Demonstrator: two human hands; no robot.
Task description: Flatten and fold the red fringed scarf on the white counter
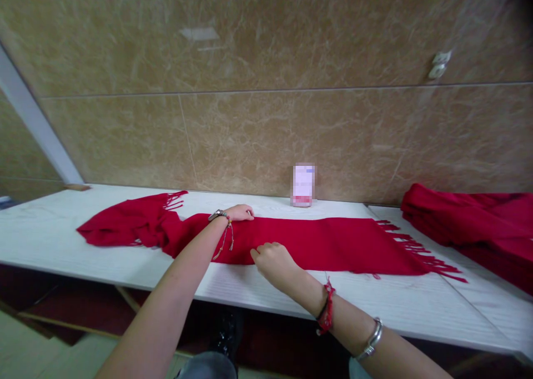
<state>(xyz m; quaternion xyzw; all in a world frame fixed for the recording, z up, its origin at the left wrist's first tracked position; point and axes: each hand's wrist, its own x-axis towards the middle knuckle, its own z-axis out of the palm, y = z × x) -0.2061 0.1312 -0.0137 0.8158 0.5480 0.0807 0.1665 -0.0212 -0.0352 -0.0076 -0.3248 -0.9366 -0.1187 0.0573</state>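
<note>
A long red scarf lies across the white table. Its right part is flat, with fringe at the right end, while the left part is bunched and folded, showing more fringe. My left hand is at the scarf's far edge with its fingers curled on the cloth. At the near edge, my right hand is closed, its fingertips bent down onto the scarf. The fingertips of both hands are partly hidden.
More red cloth is heaped on the right side of the white table. A phone with a blurred screen leans against the tiled wall. A socket sits on the wall. Shelves are under the tabletop.
</note>
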